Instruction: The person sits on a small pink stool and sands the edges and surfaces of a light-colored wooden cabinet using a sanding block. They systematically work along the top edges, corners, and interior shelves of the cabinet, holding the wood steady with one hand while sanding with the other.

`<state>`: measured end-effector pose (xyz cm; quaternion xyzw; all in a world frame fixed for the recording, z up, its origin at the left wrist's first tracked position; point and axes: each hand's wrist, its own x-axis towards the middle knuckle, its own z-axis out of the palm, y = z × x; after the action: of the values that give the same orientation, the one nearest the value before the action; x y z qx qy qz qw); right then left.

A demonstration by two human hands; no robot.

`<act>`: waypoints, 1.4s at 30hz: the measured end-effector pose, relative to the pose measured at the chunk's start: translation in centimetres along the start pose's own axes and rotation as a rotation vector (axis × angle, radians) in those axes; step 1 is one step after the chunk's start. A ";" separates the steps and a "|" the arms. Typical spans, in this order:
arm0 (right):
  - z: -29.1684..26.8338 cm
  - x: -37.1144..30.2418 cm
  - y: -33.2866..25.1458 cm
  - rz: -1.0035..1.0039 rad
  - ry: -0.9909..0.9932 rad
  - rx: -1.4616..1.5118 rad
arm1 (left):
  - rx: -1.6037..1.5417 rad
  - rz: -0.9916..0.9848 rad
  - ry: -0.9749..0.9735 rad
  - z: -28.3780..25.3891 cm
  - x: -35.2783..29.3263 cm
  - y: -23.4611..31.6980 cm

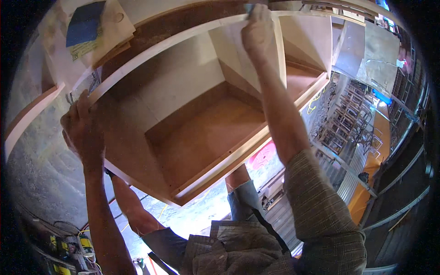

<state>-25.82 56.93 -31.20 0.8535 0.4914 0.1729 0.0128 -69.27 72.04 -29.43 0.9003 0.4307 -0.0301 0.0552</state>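
An open wooden cabinet (pixel 208 123) with pale inner walls, a brown bottom board and an upright divider fills the middle. At its left corner my left hand (pixel 85 128) is closed around the end of the pale front rail (pixel 151 48). My right hand (pixel 257 34) presses on the same rail farther right, close to the divider's top. A small blue-grey piece that looks like sandpaper (pixel 250 8) sticks out from under its closed fingers, mostly hidden by them. On the boards at upper left lies a dark blue sheet (pixel 85 24) with a printed yellowish part.
A second wooden frame piece (pixel 32 117) stands at the left. Below the cabinet are a red round object (pixel 262 156) and a sunlit floor. Stacked metal frames (pixel 348 114) are at right; yellow-and-black tools with cables (pixel 68 247) lie at lower left.
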 end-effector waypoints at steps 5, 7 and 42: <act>-2.3 -0.9 -5.5 0.190 -0.159 0.068 | -0.049 -0.051 -0.024 -0.7 0.0 0.4; -3.1 -2.9 -8.2 0.106 -0.092 0.003 | -0.065 -0.033 0.028 -0.1 0.3 0.0; -6.8 -0.5 -4.1 -0.130 -0.139 -0.024 | -0.102 0.033 0.019 0.2 0.1 -0.5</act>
<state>-31.60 57.62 -25.77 0.8297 0.5414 0.1180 0.0682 -69.62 72.43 -29.66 0.9036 0.4171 0.0014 0.0974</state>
